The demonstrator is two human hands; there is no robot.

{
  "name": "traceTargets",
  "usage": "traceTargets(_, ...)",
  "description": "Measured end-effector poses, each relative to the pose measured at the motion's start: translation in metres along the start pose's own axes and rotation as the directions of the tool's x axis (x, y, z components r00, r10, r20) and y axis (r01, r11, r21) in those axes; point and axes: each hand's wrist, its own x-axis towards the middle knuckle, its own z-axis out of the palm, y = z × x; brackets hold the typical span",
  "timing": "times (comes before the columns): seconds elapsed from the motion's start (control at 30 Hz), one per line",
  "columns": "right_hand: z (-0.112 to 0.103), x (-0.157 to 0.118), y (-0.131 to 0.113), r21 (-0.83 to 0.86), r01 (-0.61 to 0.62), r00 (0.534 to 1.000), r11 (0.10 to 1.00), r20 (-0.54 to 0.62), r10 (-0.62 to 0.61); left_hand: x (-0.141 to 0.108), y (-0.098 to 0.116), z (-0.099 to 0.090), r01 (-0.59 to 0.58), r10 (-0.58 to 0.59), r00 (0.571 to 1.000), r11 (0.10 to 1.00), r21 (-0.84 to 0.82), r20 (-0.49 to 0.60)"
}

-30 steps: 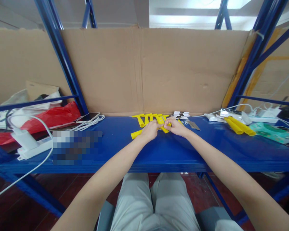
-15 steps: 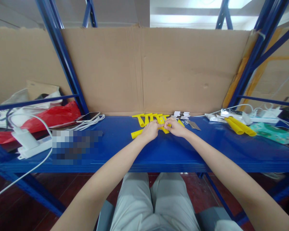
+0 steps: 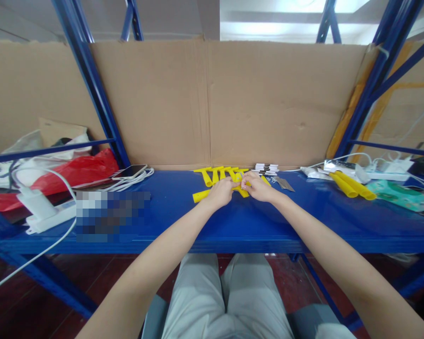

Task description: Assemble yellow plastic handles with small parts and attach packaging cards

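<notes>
My left hand (image 3: 219,193) is closed on a yellow T-shaped plastic tool (image 3: 244,192), and its round tube handle (image 3: 200,196) sticks out to the left. My right hand (image 3: 256,187) pinches at the head end of the same tool from the right. Whatever small part lies between the right fingertips is too hidden to make out. Just behind the hands, several more yellow T-shaped tools (image 3: 207,178) lie in a row. Beyond my right hand sits a stack of small white-and-black packs (image 3: 266,168), with a thin brown-grey strip (image 3: 284,183) nearer me.
A cardboard panel (image 3: 155,103) stands behind the blue shelf (image 3: 155,221). To the left are a white power strip (image 3: 53,216), coiled white cable (image 3: 134,179) and a red bag (image 3: 77,172). Two yellow tubes (image 3: 353,184) and a green packet (image 3: 403,195) lie right.
The right fingers have shifted very slightly at the tool's head. Both arms and the things on the shelf have stayed in place.
</notes>
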Motion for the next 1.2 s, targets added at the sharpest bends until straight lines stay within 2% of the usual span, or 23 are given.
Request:
traceTargets(0.33, -0.001, -0.001, 0.0, -0.027, -0.001, 1.0, 1.0, 0.024, 0.002, 0.0, 0.001, -0.001, 0.01, -0.01, 1.0, 1.0, 0.01, 0.005)
traceTargets(0.7, 0.003, 0.001, 0.003, 0.004, -0.033, 0.999, 0.999, -0.008, 0.033, 0.0, 0.0, 0.001, 0.021, -0.021, 1.0, 1.0, 0.0, -0.022)
traceTargets(0.9, 0.004, 0.002, -0.004, -0.024, -0.143, 0.99, 0.989, -0.002, 0.143, 0.002, -0.002, 0.004, 0.037, -0.037, 0.998, 0.999, 0.003, -0.05)
traceTargets(1.2, 0.01, 0.001, -0.016, -0.029, -0.325, 0.945, 0.945, -0.052, 0.323, 0.001, -0.003, 0.005, 0.043, -0.043, 0.997, 0.999, 0.003, -0.071)
